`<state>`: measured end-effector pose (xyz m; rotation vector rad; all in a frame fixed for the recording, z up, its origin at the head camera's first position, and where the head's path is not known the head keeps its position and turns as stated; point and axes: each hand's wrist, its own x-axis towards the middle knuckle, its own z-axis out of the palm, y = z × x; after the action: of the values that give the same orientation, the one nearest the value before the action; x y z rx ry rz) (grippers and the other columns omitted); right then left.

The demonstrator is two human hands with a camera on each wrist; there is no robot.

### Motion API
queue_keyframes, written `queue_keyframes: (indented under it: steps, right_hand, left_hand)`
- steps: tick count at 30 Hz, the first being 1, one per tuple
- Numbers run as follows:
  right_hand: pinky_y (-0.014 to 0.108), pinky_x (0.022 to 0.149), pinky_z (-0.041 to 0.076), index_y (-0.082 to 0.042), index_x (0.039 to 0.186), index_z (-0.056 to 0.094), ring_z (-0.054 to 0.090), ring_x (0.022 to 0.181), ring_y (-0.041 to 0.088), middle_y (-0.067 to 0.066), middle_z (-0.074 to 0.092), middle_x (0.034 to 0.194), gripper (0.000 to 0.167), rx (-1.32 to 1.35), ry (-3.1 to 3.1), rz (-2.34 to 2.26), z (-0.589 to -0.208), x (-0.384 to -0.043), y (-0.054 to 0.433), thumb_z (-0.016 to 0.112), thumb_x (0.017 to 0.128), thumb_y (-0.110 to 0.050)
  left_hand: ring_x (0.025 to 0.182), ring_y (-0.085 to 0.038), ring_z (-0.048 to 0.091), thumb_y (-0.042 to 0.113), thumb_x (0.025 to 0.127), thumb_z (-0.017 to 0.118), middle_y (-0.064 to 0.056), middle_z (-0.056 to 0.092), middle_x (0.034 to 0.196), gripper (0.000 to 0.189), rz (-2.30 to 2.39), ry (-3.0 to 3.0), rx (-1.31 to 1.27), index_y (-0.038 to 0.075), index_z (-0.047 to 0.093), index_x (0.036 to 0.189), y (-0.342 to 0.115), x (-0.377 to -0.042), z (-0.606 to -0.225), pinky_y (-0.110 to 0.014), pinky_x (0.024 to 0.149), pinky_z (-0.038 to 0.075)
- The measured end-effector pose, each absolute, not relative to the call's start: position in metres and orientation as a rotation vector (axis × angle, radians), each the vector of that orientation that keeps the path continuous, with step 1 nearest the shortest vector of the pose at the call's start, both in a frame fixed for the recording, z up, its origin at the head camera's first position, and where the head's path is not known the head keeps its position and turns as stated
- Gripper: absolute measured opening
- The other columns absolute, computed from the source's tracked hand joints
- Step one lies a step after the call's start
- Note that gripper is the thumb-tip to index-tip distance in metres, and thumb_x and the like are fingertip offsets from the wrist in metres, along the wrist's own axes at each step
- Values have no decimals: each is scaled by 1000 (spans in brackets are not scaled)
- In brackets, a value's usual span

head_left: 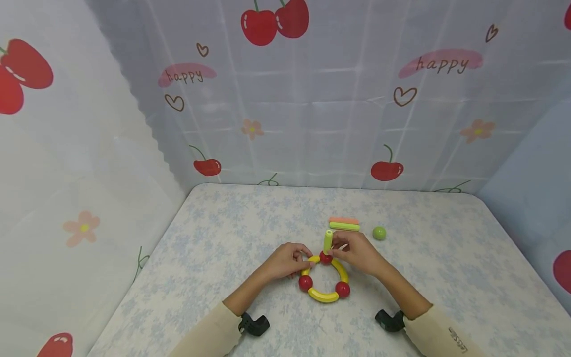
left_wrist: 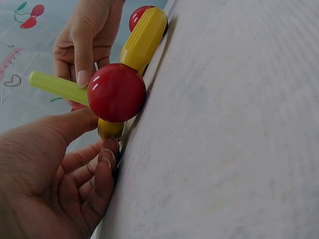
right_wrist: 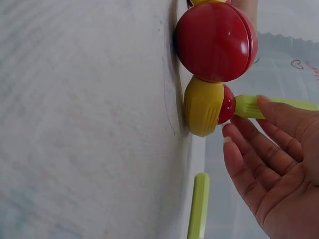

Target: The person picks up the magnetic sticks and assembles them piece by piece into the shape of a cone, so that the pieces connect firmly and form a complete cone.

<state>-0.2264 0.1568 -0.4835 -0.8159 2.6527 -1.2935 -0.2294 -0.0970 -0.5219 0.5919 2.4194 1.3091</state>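
Observation:
A ring of curved yellow rods (head_left: 323, 296) joined by red balls (head_left: 305, 283) lies flat on the table. My left hand (head_left: 285, 260) pinches the ring's upper-left yellow rod (left_wrist: 110, 129), thumb above and fingertips beneath. At the far side of the ring, a straight light-green rod (head_left: 327, 240) stands upright on the far red ball (head_left: 326, 258). My right hand (head_left: 358, 252) pinches that green rod near its lower end, between thumb and fingers. In the right wrist view, the green rod (right_wrist: 246, 106) meets the red ball, which the yellow piece partly hides.
Behind the right hand lie a light-green rod (head_left: 344, 226) and an orange rod (head_left: 343, 220), side by side. A green ball (head_left: 379, 233) sits to their right. A patterned curtain (head_left: 294, 114) hangs along the table's back edge.

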Motion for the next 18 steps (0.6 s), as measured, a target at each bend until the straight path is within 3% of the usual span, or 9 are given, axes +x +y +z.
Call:
queue_keyframes:
  steps: [6,11,18]
  right_hand:
    - [33,77,56,-16,104,73,68,96,20,-5,72,100,12,-897,2560,-1212,-485,-230,165,76,93,-17]
    - [36,84,54,-15,114,74,67,103,21,-4,73,108,18,-902,2487,-1173,-488,-235,172,72,95,-13]
    - [42,87,52,-15,118,74,65,106,23,-4,73,112,21,-889,2459,-1161,-490,-237,174,67,99,-11]
  left_hand:
    - [53,-12,57,35,87,82,0,67,69,41,1259,2319,668,16,70,121,-105,-233,-514,-25,51,49]
    - [62,-13,62,27,85,84,-1,68,81,58,1179,2204,788,12,62,137,-114,-236,-507,-24,57,50]
    - [63,-14,63,19,90,79,-1,69,84,51,1210,2157,740,10,63,137,-117,-235,-505,-26,59,54]
